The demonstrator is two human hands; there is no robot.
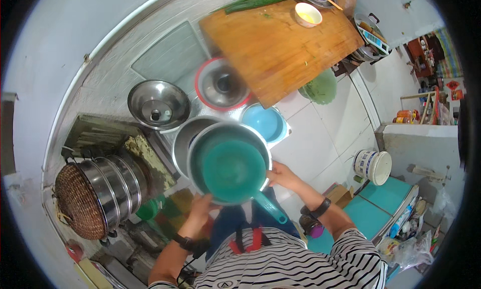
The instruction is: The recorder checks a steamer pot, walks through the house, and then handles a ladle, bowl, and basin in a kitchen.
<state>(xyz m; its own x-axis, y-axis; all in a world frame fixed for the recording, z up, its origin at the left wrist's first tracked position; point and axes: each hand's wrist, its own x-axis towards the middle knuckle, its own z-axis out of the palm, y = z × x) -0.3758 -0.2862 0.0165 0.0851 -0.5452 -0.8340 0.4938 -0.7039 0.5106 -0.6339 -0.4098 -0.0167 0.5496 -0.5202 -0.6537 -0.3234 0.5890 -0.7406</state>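
Note:
A metal basin [196, 159] is held in front of my body, between my two hands. My left hand [201, 209] grips its near left rim, partly hidden beneath it. On the right side, my right hand [284, 176] has the rim between thumb and fingers. Inside the basin lies a green plastic water ladle [233, 170], its handle sticking out over the near rim toward me. Behind and to the left, another metal basin [181, 150] is partly covered by the held one.
A wooden board [278, 48] carries a small bowl [308, 15] and green cucumbers [259, 1]. Beyond the basin are a steel bowl [159, 104], a red-rimmed basin [222, 84] and a blue basin [263, 121]. A stacked steamer [116, 189] stands left; a white bucket [372, 166] right.

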